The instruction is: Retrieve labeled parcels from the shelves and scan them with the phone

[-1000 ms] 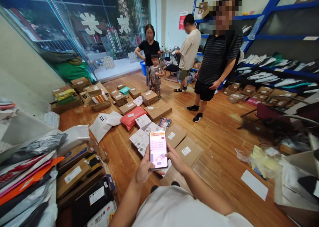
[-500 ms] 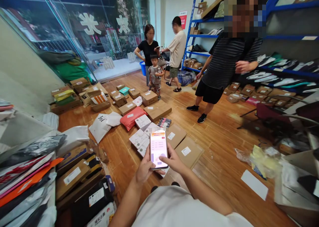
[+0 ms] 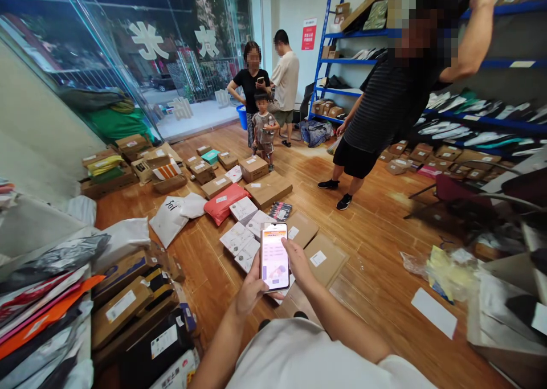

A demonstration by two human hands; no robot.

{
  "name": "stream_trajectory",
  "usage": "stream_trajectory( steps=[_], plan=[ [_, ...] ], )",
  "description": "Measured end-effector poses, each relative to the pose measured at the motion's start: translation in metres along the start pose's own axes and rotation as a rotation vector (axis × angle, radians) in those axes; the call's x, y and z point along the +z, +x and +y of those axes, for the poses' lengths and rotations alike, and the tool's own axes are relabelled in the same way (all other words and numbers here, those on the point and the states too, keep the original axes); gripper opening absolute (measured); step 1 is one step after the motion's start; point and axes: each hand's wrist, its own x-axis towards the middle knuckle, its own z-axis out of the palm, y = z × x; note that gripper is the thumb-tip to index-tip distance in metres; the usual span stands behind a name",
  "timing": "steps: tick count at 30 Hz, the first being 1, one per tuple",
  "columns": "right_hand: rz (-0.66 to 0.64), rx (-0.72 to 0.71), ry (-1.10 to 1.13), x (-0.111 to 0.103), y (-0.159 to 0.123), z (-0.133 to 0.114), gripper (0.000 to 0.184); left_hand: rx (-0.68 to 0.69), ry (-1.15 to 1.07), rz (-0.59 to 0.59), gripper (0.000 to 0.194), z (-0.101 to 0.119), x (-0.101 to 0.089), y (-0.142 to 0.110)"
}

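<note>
My left hand [image 3: 252, 286] is closed round the lower left side of a smartphone [image 3: 274, 263], its thumb along the bottom edge. The phone stands upright in front of me, its lit screen facing me. At the phone's right edge is my right hand [image 3: 298, 263], its thumb stretched over the upper right of the screen; its other fingers are mostly hidden behind the phone. Beyond the phone, white patterned boxes [image 3: 243, 209] and flat cardboard boxes [image 3: 327, 258] lie on the floor, partly covered by the phone and hands.
Stacked parcels [image 3: 123, 303] line my left, with a red parcel [image 3: 226, 203] and several boxes ahead. A person in a striped shirt [image 3: 387, 101] stands at the right; two adults and a child stand further back. Blue shelves [image 3: 356, 61] hold packages. A white sheet [image 3: 433, 313] lies on the floor.
My right thumb has moved from the lower screen up to its upper right. The person in the striped shirt has raised an arm to the head. The person in beige has turned away.
</note>
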Motion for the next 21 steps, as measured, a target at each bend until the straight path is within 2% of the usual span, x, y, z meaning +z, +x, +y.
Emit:
stream_trajectory(
  steps=[3, 7, 9, 11, 14, 18, 21],
  plan=[
    [0.029, -0.053, -0.037, -0.001, -0.006, -0.001, 0.05, 0.007, -0.015, -0.015, 0.108, -0.001, 0.0, 0.0],
    [0.091, -0.33, -0.199, -0.002, -0.022, 0.0, 0.052, 0.042, -0.051, -0.024, 0.109, 0.001, 0.004, -0.001],
    [0.082, -0.465, -0.308, -0.002, -0.028, 0.001, 0.054, 0.054, -0.07, -0.021, 0.109, 0.002, 0.006, -0.001],
    [0.064, -0.541, -0.391, -0.003, -0.032, 0.001, 0.056, 0.058, -0.082, -0.03, 0.109, 0.003, 0.006, -0.001],
    [0.059, -0.592, -0.473, -0.004, -0.033, 0.003, 0.059, 0.061, -0.089, -0.049, 0.111, 0.004, 0.006, -0.001],
    [0.047, -0.588, -0.512, -0.007, -0.032, 0.005, 0.061, 0.058, -0.107, -0.055, 0.112, 0.001, 0.004, -0.001],
    [0.045, -0.663, -0.589, -0.011, -0.032, 0.006, 0.062, 0.067, -0.117, -0.064, 0.112, -0.003, 0.0, 0.0]
  ],
)
